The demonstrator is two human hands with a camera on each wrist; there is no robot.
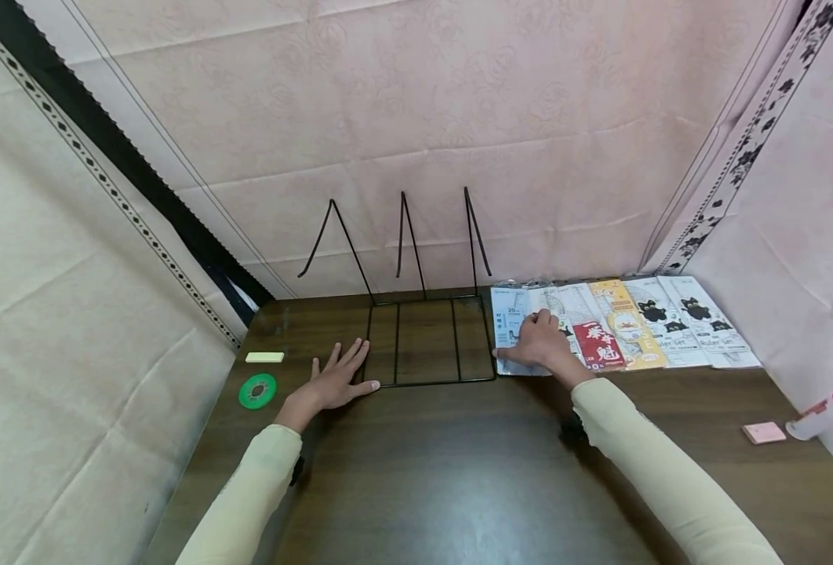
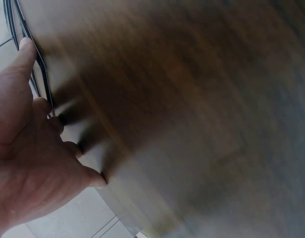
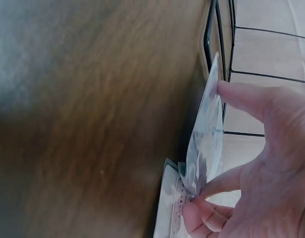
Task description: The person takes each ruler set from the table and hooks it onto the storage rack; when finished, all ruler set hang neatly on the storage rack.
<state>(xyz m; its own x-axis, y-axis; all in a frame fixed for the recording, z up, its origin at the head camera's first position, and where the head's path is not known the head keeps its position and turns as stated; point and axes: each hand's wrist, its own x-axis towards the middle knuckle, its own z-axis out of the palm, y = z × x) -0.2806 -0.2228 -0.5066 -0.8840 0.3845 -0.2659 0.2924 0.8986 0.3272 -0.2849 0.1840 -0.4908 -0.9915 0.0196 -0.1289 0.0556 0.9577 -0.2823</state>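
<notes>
A black wire rack lies on the brown table, three bent prongs standing up at its back. My left hand rests spread at the rack's left side, thumb by its front corner; in the left wrist view the thumb touches the wire. To the right of the rack, my right hand pinches a blue-and-white flat packet in clear plastic. The right wrist view shows this packet bowed between thumb and fingers, one edge near the rack. Overlapping packets, including a yellow packet, lie beyond it.
A green ring-shaped roll and a pale yellow strip lie on the left. At the right edge are a pink block and a white bottle with a pink cap. Cloth walls enclose the table.
</notes>
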